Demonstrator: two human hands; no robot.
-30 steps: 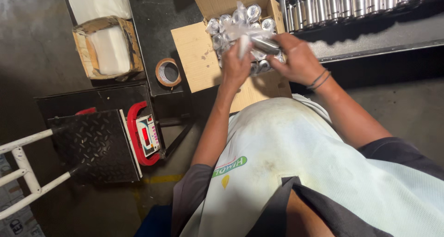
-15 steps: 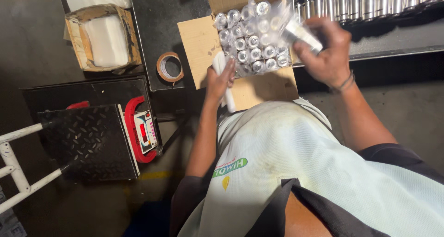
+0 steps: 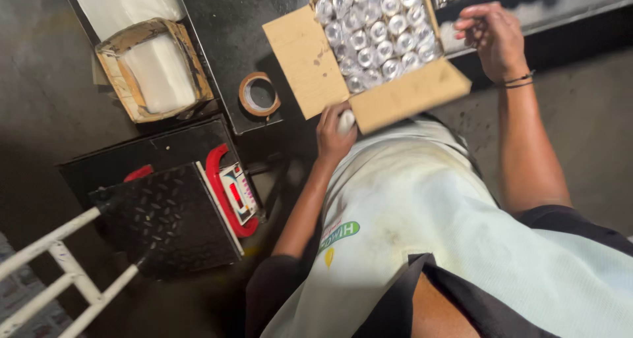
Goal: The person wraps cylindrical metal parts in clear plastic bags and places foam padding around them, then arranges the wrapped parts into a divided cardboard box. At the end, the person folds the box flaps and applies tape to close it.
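An open cardboard box [image 3: 310, 61] lies on a black table, packed with several shiny metal cylinders [image 3: 376, 35] standing on end. My left hand [image 3: 333, 137] is at the box's near flap, closed around a small white piece [image 3: 345, 120]. My right hand [image 3: 493, 40] hovers just right of the box, over the edge of a bench, with its fingers loosely curled and apart. Nothing shows in it. A dark band circles that wrist. My pale apron fills the lower right.
A roll of brown tape [image 3: 259, 94] lies left of the box. Farther left is a worn cardboard box of white sheets [image 3: 155, 71]. Below are a scale with a red frame [image 3: 231, 193], a black checker plate [image 3: 165, 213] and a white metal frame [image 3: 59, 272].
My right hand has pulled away from the box to the right, and the wrapped shiny piece it held no longer shows. My left hand has dropped to the near flap.
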